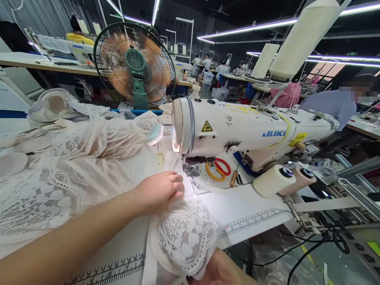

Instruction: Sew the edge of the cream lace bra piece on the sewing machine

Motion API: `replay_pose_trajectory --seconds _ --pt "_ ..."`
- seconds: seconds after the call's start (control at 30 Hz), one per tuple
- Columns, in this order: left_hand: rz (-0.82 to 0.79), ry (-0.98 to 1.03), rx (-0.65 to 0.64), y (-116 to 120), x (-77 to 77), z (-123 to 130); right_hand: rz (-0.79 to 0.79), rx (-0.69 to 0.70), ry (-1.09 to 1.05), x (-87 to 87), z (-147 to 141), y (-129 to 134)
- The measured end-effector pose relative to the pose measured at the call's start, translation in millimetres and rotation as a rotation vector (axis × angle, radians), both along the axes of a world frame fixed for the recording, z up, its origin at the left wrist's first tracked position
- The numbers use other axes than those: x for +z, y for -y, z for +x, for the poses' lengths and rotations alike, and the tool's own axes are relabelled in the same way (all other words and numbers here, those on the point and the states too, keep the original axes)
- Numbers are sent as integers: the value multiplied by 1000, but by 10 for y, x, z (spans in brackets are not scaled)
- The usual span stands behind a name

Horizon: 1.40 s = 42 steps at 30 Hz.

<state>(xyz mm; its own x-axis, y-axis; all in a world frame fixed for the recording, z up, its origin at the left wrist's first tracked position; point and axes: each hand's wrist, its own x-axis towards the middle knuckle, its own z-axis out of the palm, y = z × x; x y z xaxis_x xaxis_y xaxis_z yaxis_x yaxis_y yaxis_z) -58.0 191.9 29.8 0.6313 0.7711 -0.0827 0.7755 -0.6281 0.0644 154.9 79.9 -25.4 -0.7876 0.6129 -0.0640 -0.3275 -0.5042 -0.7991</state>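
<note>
A white lace bra (190, 237) lies at the front of the sewing machine (225, 128), its rounded cup facing up and hanging toward the table's near edge. My left hand (162, 190) rests on its upper part beside the presser foot (191, 170), the fingers bent together on the cloth. From below, my right hand (222, 269) grips the cup's lower edge; most of its fingers are hidden under the lace. The needle itself cannot be made out.
Lace pieces (97, 138) are heaped on the left. Red and yellow-handled scissors (218, 169) and a wooden-handled awl (234, 178) lie by the machine base. Thread cones (274, 180) stand at right. Behind are a fan (135, 65) and a person in a light-blue shirt (329, 101).
</note>
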Motion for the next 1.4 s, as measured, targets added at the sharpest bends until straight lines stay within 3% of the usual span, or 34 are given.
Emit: replay_pose_trajectory --seconds 0.17,0.53,1.0,1.2,1.4 --pt "-85 138 -67 31 26 -1 -71 43 -151 74 -233 -115" --pt "-102 134 -60 -59 22 -33 -242 -185 -271 -19 -519 -176" --pt "4 1 4 -55 19 99 -214 -279 -361 23 -718 -215" --pt "31 -90 55 -104 14 112 -157 -311 -281 123 -770 -251" --pt "102 -113 116 -163 20 132 -160 -388 -212 85 -866 -291"
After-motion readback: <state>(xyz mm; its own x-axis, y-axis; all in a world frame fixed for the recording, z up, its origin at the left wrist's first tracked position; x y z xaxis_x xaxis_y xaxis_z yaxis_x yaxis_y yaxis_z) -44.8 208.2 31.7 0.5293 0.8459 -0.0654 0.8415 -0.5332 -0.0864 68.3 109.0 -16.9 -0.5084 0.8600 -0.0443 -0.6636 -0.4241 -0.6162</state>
